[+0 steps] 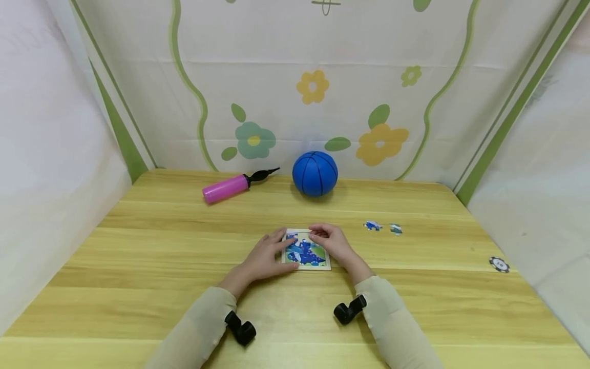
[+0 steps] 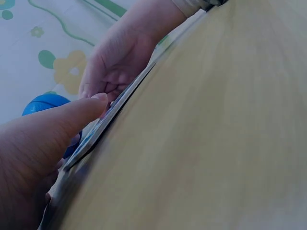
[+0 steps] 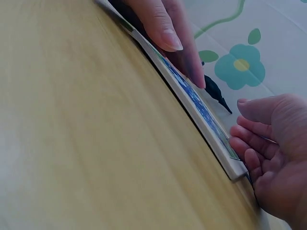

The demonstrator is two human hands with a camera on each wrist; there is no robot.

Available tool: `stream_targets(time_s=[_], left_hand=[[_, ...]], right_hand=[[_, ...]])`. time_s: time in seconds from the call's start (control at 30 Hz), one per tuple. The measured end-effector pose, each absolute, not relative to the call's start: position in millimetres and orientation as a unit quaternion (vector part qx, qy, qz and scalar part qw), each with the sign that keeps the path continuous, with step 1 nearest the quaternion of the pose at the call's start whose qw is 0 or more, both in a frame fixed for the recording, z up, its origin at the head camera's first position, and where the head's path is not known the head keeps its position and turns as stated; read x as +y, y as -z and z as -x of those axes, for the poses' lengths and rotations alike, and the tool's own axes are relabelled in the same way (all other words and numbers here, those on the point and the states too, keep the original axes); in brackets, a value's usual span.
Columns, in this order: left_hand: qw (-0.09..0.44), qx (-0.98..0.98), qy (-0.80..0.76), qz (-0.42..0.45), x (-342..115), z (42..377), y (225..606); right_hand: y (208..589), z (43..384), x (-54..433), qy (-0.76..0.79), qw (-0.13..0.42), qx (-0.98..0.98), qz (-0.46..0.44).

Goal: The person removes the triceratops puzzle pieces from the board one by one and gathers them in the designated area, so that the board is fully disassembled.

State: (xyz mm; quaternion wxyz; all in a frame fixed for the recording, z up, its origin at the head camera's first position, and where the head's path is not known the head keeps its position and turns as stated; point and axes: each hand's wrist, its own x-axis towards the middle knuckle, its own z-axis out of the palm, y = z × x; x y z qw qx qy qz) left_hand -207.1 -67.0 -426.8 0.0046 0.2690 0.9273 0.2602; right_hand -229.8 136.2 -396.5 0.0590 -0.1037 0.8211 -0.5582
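Observation:
A small square jigsaw puzzle [image 1: 305,254] in a pale frame lies on the table, its blue and green picture partly filled and its top part bare. My left hand [image 1: 265,258] rests along the frame's left side, fingers fairly straight, with a finger over the picture and the thumb by the lower edge. At the upper right corner, my right hand [image 1: 335,243] has its fingers loosely bent. In the right wrist view, its thumb [image 3: 261,109] stands apart from the fingers, and no piece shows between them. Two loose puzzle pieces, one blue [image 1: 372,225] and one greenish [image 1: 395,229], lie to the right.
Toward the back of the wooden table [image 1: 138,266] sit a blue ball [image 1: 315,173] with black lines and a pink hand pump [image 1: 227,188] with a black nozzle. A poker chip [image 1: 499,264] lies near the right edge. A flowered curtain [image 1: 276,97] hangs behind.

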Motion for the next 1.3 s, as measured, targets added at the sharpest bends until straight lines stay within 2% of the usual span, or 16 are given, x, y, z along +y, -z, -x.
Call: stream_targets(time_s=[0.2,0.43,0.73,1.3], left_hand=[[-0.012,0.931,-0.26,-0.257,-81.2,208.3,427.1],[-0.008,0.936,-0.246,-0.253,-83.0,207.7,426.4],[-0.006,0.938,-0.237,-0.254,-83.9,207.6,427.5],[0.0,0.937,-0.235,-0.26,-84.8,208.8,427.7]], right_hand=[[416.4,243.9,139.6,0.556,0.06,0.823,0.097],[416.6,242.9,137.7,0.54,0.055,0.833,0.107],[416.8,238.9,123.0,0.468,0.021,0.869,0.159],[419.7,240.6,109.6,0.35,-0.019,0.927,0.136]])
